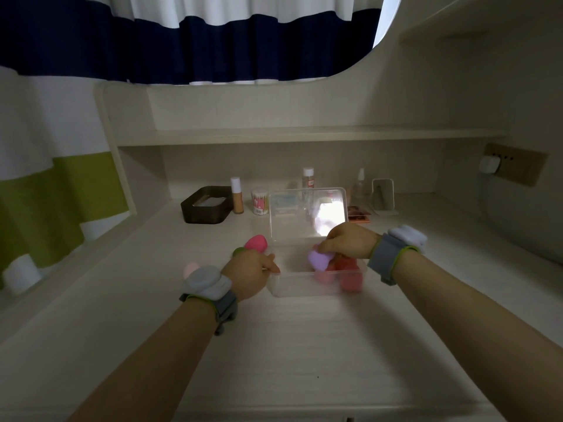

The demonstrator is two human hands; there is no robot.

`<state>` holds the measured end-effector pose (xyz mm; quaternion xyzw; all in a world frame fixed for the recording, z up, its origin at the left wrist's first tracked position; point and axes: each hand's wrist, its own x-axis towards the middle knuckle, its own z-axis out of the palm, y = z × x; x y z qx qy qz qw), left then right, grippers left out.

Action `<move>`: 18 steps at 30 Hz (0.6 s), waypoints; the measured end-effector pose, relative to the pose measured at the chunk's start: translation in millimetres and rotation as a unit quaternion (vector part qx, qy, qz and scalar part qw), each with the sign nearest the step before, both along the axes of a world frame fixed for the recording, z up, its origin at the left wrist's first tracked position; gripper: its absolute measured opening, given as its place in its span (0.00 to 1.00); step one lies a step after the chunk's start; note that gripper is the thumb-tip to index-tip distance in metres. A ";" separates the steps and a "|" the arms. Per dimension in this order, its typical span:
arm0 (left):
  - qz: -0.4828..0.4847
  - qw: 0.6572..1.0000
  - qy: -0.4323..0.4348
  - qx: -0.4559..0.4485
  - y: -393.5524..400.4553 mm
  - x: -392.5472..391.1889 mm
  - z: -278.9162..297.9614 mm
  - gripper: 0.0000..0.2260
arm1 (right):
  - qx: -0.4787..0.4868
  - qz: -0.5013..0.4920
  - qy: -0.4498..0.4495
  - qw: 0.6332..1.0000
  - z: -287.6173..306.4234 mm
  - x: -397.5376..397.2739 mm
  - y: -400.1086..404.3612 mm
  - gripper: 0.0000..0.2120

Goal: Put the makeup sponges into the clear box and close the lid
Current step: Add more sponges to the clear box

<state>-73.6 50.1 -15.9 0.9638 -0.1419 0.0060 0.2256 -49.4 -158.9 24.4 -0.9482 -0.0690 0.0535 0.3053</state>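
The clear box [275,286] stands on the desk with its lid [292,214] swung up at the back. Inside it lie a pink sponge [324,277] and red ones [350,280]. My right hand [350,242] hovers over the box, fingers closed on a purple sponge [318,258]. My left hand [249,274] rests against the box's left wall, thumb at its rim. Beside that hand on the desk lie a hot-pink sponge [256,242], a green sponge [239,252] partly hidden by the hand, and a pale pink sponge [191,268].
Along the back stand a dark tray [202,213], a foundation bottle [237,194], a cotton swab tub [260,202], a clear bottle [307,181], a spray bottle [360,187], a small mirror [384,196] and a palette [359,216]. A shelf [304,135] overhangs them.
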 end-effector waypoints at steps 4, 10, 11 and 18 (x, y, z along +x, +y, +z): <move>0.001 1.000 -0.004 0.000 -2.0 -2.3 1.6 0.14 | -0.042 -0.009 0.036 0.998 0.3 4.6 4.7 0.12; -0.005 1.000 -0.007 0.005 -2.3 -2.3 1.8 0.14 | -0.060 0.000 0.030 0.998 -2.3 8.2 5.3 0.13; -0.006 1.000 -0.004 0.003 -2.6 -2.0 1.8 0.14 | -0.075 0.004 0.027 0.997 -2.5 8.1 4.8 0.11; -0.006 1.000 0.005 -0.009 -4.4 -2.5 3.7 0.14 | -0.106 0.033 0.010 0.994 -6.5 9.0 5.0 0.06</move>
